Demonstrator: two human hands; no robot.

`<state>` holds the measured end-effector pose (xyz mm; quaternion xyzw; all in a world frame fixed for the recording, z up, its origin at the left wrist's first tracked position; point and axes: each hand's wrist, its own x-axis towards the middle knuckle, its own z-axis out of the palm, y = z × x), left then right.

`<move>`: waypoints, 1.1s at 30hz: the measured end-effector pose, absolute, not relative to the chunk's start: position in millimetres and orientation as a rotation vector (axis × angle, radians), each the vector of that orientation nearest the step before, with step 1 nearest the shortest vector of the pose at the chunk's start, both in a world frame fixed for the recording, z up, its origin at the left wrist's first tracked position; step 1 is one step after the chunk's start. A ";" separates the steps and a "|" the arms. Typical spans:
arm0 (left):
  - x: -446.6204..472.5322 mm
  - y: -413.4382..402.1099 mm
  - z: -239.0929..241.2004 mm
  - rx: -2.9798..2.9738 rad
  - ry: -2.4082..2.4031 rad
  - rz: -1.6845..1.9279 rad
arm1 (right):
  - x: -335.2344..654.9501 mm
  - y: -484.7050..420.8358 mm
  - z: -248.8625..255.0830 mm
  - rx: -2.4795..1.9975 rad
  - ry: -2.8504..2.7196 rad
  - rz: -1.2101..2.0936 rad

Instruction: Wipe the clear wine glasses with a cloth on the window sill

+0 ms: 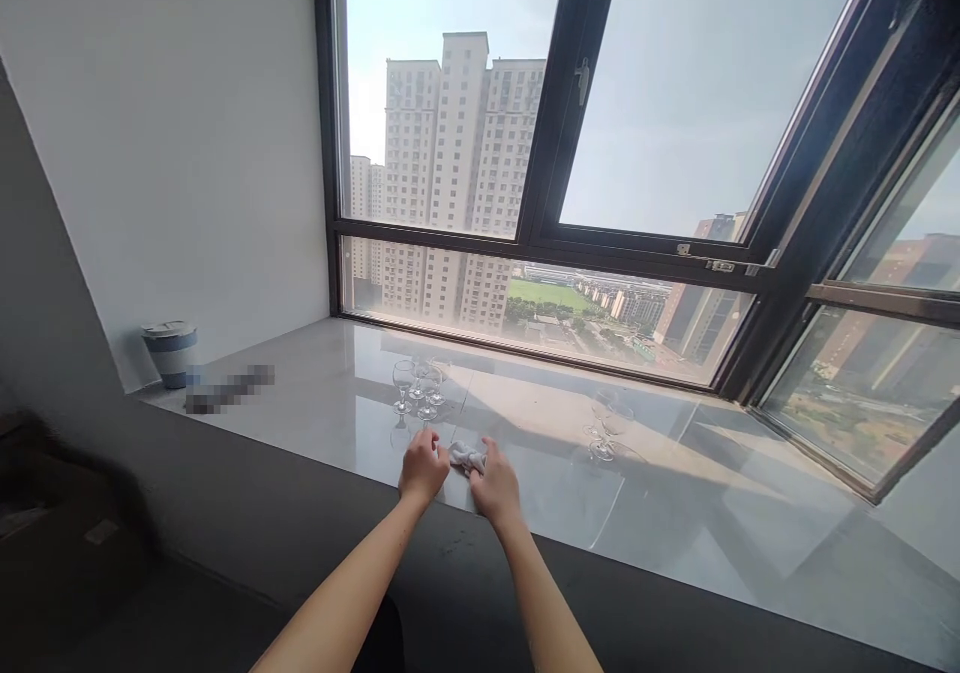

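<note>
Both my hands rest on a glossy grey window sill (315,403). My left hand (422,466) has its fingers curled, touching the left end of a small crumpled white cloth (466,458). My right hand (494,483) presses on the cloth's right side with fingers bent over it. Just beyond my left hand stands a cluster of clear stemmed glasses (418,390). More stemmed glasses (609,423) stand to the right, apart from my hands.
A small white and blue lidded bin (170,352) stands at the sill's far left by the white wall. Large dark-framed windows (540,233) rise behind the sill. A dark ledge (300,533) runs along the sill's near edge.
</note>
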<state>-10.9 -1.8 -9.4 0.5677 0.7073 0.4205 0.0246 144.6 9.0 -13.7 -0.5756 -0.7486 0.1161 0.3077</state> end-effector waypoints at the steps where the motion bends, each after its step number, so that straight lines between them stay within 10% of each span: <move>1: -10.1 -2.3 -9.6 1.783 2.193 1.287 | 144.3 8.3 -14.4 -1.521 -1.965 0.309; 20: -7.7 -2.0 -10.7 1.893 2.255 1.155 | 144.1 5.5 -16.6 -1.487 -1.893 0.302; 33: -50.6 46.2 28.9 2.005 2.402 0.390 | 143.7 0.8 -17.2 -1.498 -1.870 0.240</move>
